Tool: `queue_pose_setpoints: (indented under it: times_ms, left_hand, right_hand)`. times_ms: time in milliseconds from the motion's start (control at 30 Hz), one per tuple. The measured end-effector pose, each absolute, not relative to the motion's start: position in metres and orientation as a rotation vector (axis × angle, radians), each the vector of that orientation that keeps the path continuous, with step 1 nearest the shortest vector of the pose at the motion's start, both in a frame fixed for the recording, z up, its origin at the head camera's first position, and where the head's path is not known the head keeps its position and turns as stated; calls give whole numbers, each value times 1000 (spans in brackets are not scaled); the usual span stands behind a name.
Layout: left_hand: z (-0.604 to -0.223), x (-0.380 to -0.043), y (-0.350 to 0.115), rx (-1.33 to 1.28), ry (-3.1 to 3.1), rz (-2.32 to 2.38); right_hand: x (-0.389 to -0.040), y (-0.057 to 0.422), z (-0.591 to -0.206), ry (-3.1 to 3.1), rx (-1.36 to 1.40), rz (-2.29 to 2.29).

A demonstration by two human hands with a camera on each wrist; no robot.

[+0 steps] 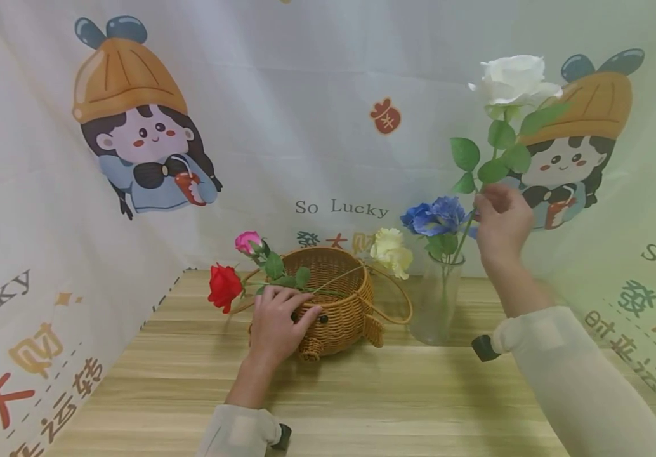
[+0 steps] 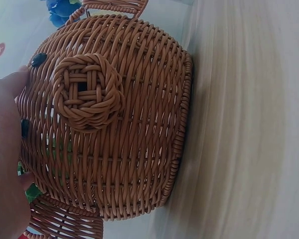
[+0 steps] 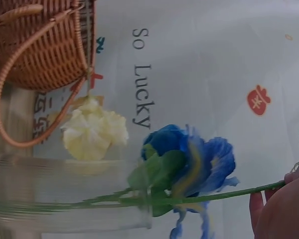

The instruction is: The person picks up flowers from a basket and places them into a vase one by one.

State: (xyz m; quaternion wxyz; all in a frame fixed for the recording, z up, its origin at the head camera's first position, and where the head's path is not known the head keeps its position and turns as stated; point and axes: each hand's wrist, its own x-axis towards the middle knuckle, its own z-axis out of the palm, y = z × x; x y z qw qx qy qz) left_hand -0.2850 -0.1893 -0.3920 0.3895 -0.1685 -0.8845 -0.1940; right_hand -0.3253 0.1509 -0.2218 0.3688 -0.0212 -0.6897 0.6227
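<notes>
While the left hand (image 1: pixel 278 322) grips the basket (image 1: pixel 344 327) in the head view, the right hand (image 1: pixel 505 225), at three o'clock, pinches the white rose (image 1: pixel 512 82) by its stem. Left wrist: grip at nine o'clock. Right wrist: stem enters the vase (image 3: pixel 65 181) at eight.

a wooden table (image 1: pixel 373 400) with pale, yellowish-brown boards carries everything, its streaky grain running mostly from left to right in the head view. 2 things stand directly on it, both towards the far edge. the brown wicker basket (image 1: pixel 336 327) sits upright near the middle, opening upward, its round snout (image 2: pixel 89 92) facing the near side (it is woven like a little animal's face). just to its right stands a clear vase (image 1: pixel 433 314), upright on its base; whether the basket's right handle (image 1: pixel 403 301) touches it is hard to tell.
</notes>
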Motion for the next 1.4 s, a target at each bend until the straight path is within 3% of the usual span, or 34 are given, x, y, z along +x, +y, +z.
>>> queue_pose_setpoints:
  times_ms: [1400]
  left_hand:
    - [-392, -284, -189, -431, -2232, -502]
  right_hand:
    - [-343, 151, -321, -1853, -149, 1258]
